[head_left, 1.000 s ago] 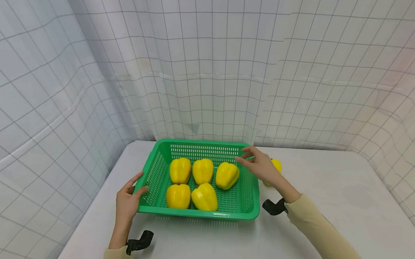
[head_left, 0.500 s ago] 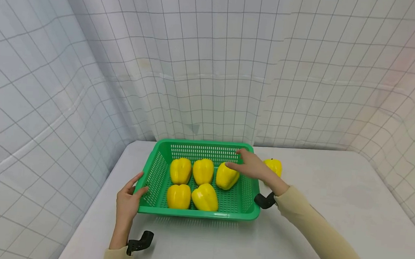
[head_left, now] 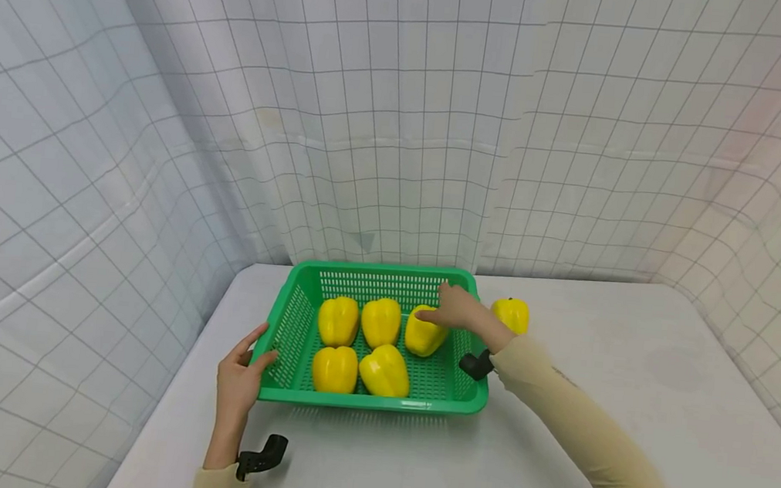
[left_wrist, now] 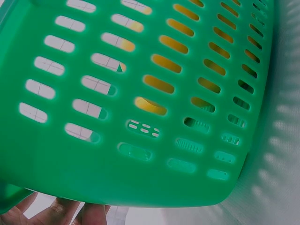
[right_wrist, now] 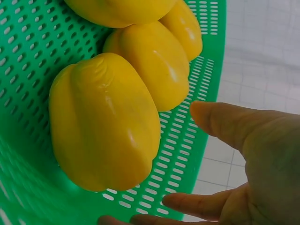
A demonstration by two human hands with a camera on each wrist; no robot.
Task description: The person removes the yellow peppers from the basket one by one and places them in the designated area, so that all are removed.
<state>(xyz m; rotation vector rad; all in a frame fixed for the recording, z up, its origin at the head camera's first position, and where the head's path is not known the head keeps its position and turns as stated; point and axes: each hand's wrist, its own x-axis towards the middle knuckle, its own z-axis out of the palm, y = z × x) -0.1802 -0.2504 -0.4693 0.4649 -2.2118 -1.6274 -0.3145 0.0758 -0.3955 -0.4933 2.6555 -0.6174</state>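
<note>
White counter (head_left: pixel 604 356); on it, green basket (head_left: pixel 370 403), long axis running left to right. Left hand (head_left: pixel 239 382) at left rim, pinching it between thumb and fingers. Right hand (head_left: pixel 458 308) over right rear, fingers spread, beside nearest yellow pepper (head_left: pixel 423 340) (long axis slanting, far end tipped right). Four other peppers (head_left: pixel 334 369) inside; lone pepper (head_left: pixel 511 315) right of basket, stem at far edge.

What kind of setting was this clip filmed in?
Probably a staged recording booth: grid-patterned sheeting hangs behind and along both sides of a white table, and there is a black device at each wrist.
</note>
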